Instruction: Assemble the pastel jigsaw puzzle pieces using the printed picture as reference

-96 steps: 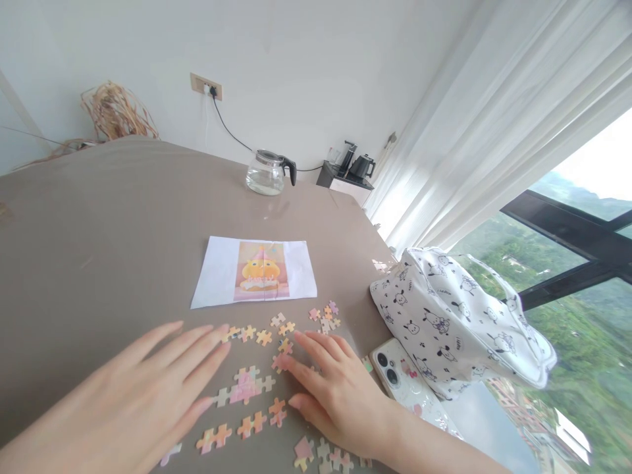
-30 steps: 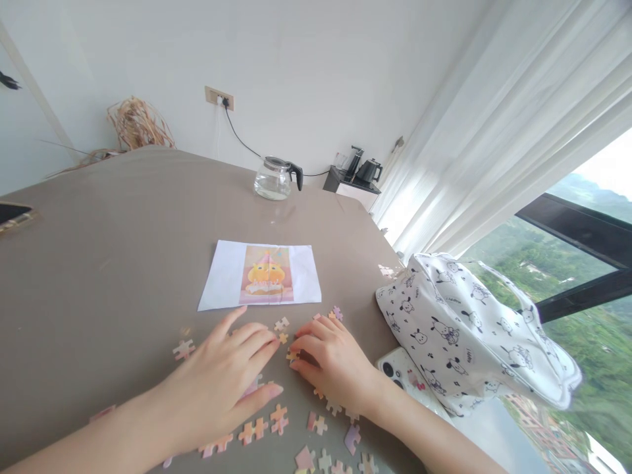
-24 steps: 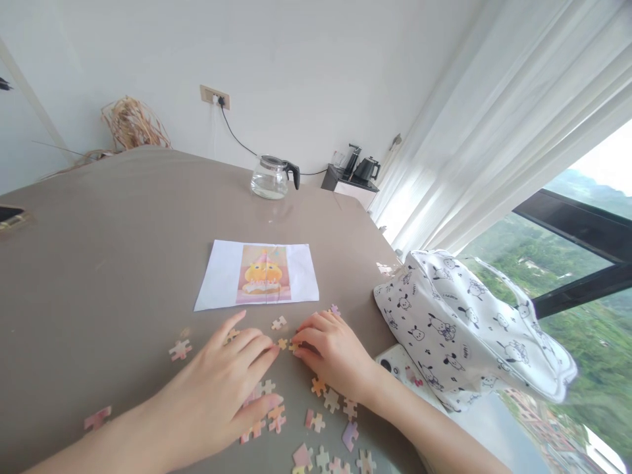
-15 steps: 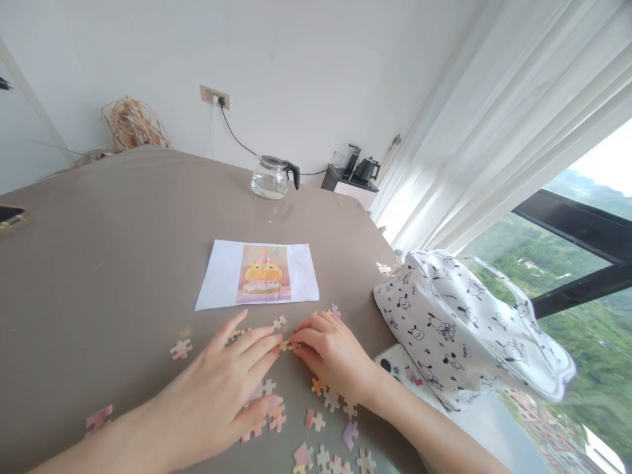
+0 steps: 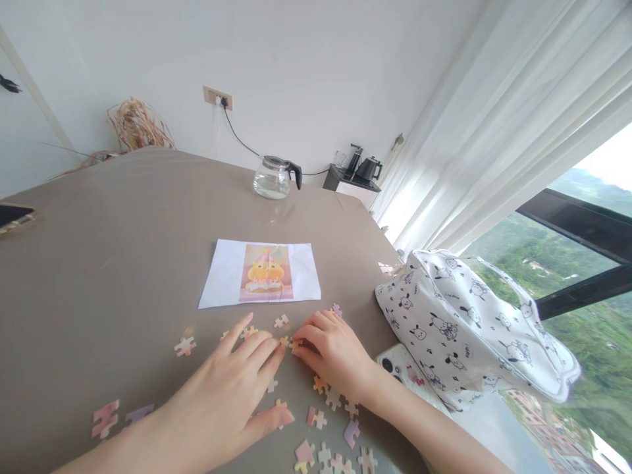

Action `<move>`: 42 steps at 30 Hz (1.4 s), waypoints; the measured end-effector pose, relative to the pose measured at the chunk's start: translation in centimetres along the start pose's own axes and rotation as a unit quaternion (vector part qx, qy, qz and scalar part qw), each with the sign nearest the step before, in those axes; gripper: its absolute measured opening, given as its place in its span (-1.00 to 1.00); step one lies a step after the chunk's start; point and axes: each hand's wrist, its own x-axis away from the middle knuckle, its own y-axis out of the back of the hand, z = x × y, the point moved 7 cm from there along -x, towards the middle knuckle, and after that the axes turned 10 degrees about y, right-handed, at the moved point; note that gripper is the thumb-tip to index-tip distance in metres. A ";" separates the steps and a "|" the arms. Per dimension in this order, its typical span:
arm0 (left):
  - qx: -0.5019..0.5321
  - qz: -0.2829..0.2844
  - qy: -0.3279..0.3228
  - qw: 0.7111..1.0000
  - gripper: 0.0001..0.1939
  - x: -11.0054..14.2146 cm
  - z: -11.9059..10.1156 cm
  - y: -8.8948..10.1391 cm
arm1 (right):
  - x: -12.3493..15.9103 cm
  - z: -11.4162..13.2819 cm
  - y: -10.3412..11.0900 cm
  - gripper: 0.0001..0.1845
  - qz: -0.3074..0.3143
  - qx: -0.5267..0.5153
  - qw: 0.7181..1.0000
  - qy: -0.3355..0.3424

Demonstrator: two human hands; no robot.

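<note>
My left hand (image 5: 232,388) lies flat on the brown table (image 5: 113,250), fingers stretched out toward a small yellow puzzle piece (image 5: 285,342). My right hand (image 5: 332,353) rests beside it with fingers curled, fingertips touching that same piece. Several pastel puzzle pieces (image 5: 316,417) are scattered around both hands, with more at the left (image 5: 105,417). A white sheet with a picture of a yellow figure (image 5: 261,272) lies just beyond the hands.
A white bag printed with cartoon dogs (image 5: 464,329) sits at the right table edge, a white phone (image 5: 402,372) beside it. A glass jug (image 5: 274,176) stands at the far side. A dark object (image 5: 14,216) lies at the far left. Curtain and window are on the right.
Both hands have moved forward from the near pieces to the yellow piece below the sheet. My left fingertips have closed in on my right ones. Pieces at the left now show.
</note>
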 end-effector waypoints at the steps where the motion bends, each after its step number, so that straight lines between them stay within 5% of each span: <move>1: 0.002 0.008 0.004 1.000 -0.34 0.0 0.0 -0.2 | 0.0 0.0 0.0 -0.95 -0.002 0.001 1.000 -0.001; 6: 0.011 0.011 0.023 1.000 -0.30 0.3 0.0 -0.5 | 0.1 -0.1 -0.1 -0.93 -0.007 -0.001 1.000 0.001; 15: 0.053 0.024 0.054 0.997 -0.56 0.5 0.5 -0.2 | 0.3 -0.3 0.0 -0.86 0.000 -0.022 0.999 0.027; 31: 0.023 0.052 -0.007 0.998 -0.39 0.0 1.4 -0.1 | 0.0 -0.7 -0.1 -0.87 0.004 -0.037 0.999 -0.031; 37: -0.004 0.047 -0.082 0.996 -0.35 0.0 1.2 0.6 | -0.1 -0.5 -0.2 -0.87 -0.015 -0.055 0.997 -0.051; 42: 0.019 0.048 -0.014 0.999 -0.31 0.1 1.6 0.6 | -0.1 -0.4 -0.5 -0.86 -0.029 -0.055 0.996 -0.060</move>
